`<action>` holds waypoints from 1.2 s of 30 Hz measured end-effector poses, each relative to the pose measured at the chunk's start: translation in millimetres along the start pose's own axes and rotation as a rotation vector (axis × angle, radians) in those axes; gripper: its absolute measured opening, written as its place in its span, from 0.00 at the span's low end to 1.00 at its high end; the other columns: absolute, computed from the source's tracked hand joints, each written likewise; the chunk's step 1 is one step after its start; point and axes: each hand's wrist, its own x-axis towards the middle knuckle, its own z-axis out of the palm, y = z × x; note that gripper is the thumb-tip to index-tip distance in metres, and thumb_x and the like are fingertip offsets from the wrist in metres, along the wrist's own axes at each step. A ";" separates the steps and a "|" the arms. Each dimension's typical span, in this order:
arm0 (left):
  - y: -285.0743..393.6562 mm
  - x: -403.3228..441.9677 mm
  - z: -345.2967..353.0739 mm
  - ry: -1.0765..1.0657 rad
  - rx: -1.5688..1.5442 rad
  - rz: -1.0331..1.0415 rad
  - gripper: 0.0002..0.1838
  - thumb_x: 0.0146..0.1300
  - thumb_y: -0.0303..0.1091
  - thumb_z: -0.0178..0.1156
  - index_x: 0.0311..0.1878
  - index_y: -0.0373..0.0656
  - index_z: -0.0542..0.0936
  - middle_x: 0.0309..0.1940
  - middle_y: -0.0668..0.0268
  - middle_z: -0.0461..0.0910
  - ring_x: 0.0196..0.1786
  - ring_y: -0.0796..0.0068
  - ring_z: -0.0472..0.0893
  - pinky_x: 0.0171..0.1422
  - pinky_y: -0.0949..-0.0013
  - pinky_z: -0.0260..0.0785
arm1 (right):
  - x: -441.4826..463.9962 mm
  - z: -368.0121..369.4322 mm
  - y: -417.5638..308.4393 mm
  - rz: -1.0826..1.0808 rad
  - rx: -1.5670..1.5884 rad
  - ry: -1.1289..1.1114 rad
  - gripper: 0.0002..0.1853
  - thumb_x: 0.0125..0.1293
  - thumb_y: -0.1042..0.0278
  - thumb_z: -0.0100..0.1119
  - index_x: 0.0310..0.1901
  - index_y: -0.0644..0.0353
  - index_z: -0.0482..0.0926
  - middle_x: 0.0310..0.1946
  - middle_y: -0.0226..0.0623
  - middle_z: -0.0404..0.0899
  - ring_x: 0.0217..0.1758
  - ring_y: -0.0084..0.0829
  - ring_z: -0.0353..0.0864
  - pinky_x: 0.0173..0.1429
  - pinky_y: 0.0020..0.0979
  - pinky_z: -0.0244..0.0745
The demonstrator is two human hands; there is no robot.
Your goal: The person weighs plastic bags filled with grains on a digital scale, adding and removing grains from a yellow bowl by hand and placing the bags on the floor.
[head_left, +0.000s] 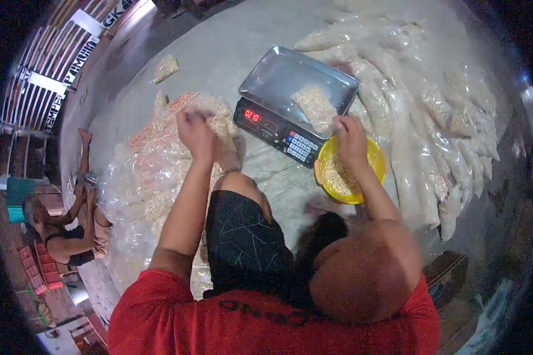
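Note:
A clear plastic bag of pale pieces (pixel 315 107) lies on the steel tray of a digital scale (pixel 265 83), its lower end hanging over the near edge. My right hand (pixel 352 142) is closed, with thumb and fingers pinching that lower end. Beneath this hand sits a yellow basin (pixel 380 173) holding loose pale pieces. My left hand (pixel 195 133) is over a heap of filled plastic bags (pixel 154 160), some with red print. Its fingertips are blurred, so whether they hold a bag is unclear. Red digits glow on the scale's display (pixel 251 115).
Many long filled bags (pixel 420 142) are heaped on the right. One small filled bag (pixel 166 68) lies apart at the upper left on the pale floor sheet (pixel 213 53). Another person (pixel 71 236) sits at the far left with hands together. My bent leg in dark shorts (pixel 243 242) is in front.

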 end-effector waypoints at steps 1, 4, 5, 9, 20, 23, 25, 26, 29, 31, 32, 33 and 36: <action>-7.5 0.0 -10.3 0.093 0.079 -0.074 0.10 0.77 0.34 0.58 0.51 0.38 0.77 0.41 0.62 0.84 0.43 0.70 0.82 0.53 0.64 0.75 | -11.2 -3.2 -10.1 0.004 0.005 0.009 0.12 0.78 0.67 0.54 0.55 0.61 0.82 0.51 0.47 0.82 0.59 0.49 0.81 0.63 0.42 0.76; -92.9 4.1 -28.1 0.340 -0.156 -0.175 0.10 0.73 0.32 0.57 0.53 0.38 0.77 0.42 0.58 0.83 0.43 0.67 0.82 0.52 0.62 0.75 | -34.8 -33.9 -48.3 0.056 0.040 0.190 0.17 0.76 0.69 0.55 0.62 0.61 0.77 0.51 0.50 0.81 0.58 0.50 0.80 0.63 0.44 0.76; -97.0 0.5 -34.3 0.387 -0.145 -0.315 0.12 0.73 0.32 0.58 0.55 0.38 0.76 0.44 0.57 0.83 0.44 0.66 0.82 0.53 0.61 0.75 | -44.2 -44.8 -56.0 0.060 0.024 0.204 0.17 0.76 0.69 0.55 0.62 0.61 0.77 0.51 0.50 0.81 0.58 0.50 0.80 0.63 0.44 0.76; -108.9 -10.0 -54.7 0.487 -0.088 -0.553 0.20 0.72 0.35 0.61 0.61 0.37 0.71 0.48 0.53 0.80 0.48 0.61 0.81 0.58 0.57 0.73 | -72.5 -62.8 -57.6 -0.113 -0.024 0.172 0.15 0.73 0.70 0.58 0.58 0.61 0.80 0.52 0.52 0.82 0.55 0.51 0.83 0.62 0.45 0.77; 4.7 -99.8 83.2 -0.667 -0.353 -0.196 0.20 0.76 0.46 0.60 0.62 0.42 0.80 0.60 0.59 0.81 0.62 0.65 0.78 0.67 0.64 0.69 | -91.7 -69.5 -29.4 0.240 -0.130 -0.255 0.16 0.71 0.63 0.64 0.55 0.64 0.82 0.50 0.54 0.83 0.56 0.56 0.82 0.60 0.47 0.77; 77.1 -145.4 124.5 -1.099 -0.113 -0.176 0.14 0.69 0.36 0.64 0.55 0.43 0.85 0.54 0.63 0.84 0.59 0.67 0.80 0.70 0.59 0.67 | -87.4 -76.9 -29.7 0.332 -0.279 -0.359 0.17 0.71 0.62 0.65 0.55 0.63 0.82 0.50 0.54 0.84 0.55 0.56 0.83 0.59 0.47 0.78; 59.3 -158.1 139.6 -1.071 -0.025 0.383 0.19 0.65 0.38 0.67 0.58 0.44 0.84 0.57 0.61 0.83 0.60 0.63 0.79 0.70 0.55 0.66 | -92.0 -76.0 -14.4 0.286 -0.314 -0.381 0.18 0.71 0.61 0.65 0.55 0.63 0.83 0.50 0.53 0.84 0.55 0.56 0.83 0.59 0.48 0.78; 50.4 -164.2 145.5 -0.976 0.072 0.944 0.24 0.62 0.41 0.70 0.60 0.44 0.83 0.59 0.58 0.81 0.62 0.59 0.78 0.71 0.50 0.66 | -94.9 -75.2 -7.8 0.231 -0.338 -0.400 0.18 0.70 0.59 0.64 0.55 0.62 0.83 0.51 0.53 0.84 0.56 0.55 0.83 0.60 0.49 0.79; 46.4 -180.8 145.4 -0.756 0.220 0.801 0.34 0.57 0.44 0.74 0.67 0.45 0.79 0.66 0.53 0.75 0.66 0.50 0.74 0.71 0.44 0.63 | -91.4 -80.0 -12.2 0.226 -0.380 -0.473 0.17 0.71 0.59 0.64 0.55 0.61 0.83 0.51 0.51 0.84 0.56 0.55 0.83 0.61 0.49 0.79; 36.3 -171.3 148.4 -0.773 0.354 0.803 0.43 0.57 0.48 0.73 0.75 0.45 0.72 0.74 0.45 0.66 0.72 0.42 0.68 0.74 0.38 0.58 | -81.7 -87.9 -26.1 0.224 -0.303 -0.374 0.18 0.71 0.59 0.64 0.56 0.61 0.83 0.51 0.51 0.85 0.56 0.54 0.83 0.61 0.49 0.79; 27.0 -163.4 151.3 -0.774 0.419 0.825 0.45 0.58 0.51 0.73 0.77 0.46 0.69 0.76 0.44 0.63 0.75 0.41 0.65 0.76 0.35 0.55 | -82.8 -89.7 -29.0 0.226 -0.233 -0.261 0.18 0.72 0.59 0.63 0.57 0.61 0.83 0.51 0.50 0.85 0.56 0.54 0.83 0.61 0.49 0.79; 17.2 -159.2 154.1 -0.789 0.472 0.846 0.47 0.58 0.53 0.72 0.79 0.48 0.67 0.78 0.43 0.61 0.78 0.39 0.62 0.78 0.32 0.51 | -85.6 -89.6 -26.1 0.260 -0.242 -0.262 0.18 0.72 0.59 0.63 0.57 0.61 0.83 0.51 0.50 0.85 0.56 0.54 0.83 0.61 0.49 0.79; -11.4 -149.8 155.3 -0.946 0.565 0.810 0.51 0.57 0.58 0.73 0.81 0.53 0.64 0.81 0.43 0.56 0.84 0.36 0.49 0.82 0.28 0.40 | -120.2 -134.6 -14.8 0.256 -0.323 -0.245 0.17 0.72 0.58 0.62 0.55 0.60 0.84 0.52 0.50 0.85 0.58 0.53 0.83 0.63 0.48 0.79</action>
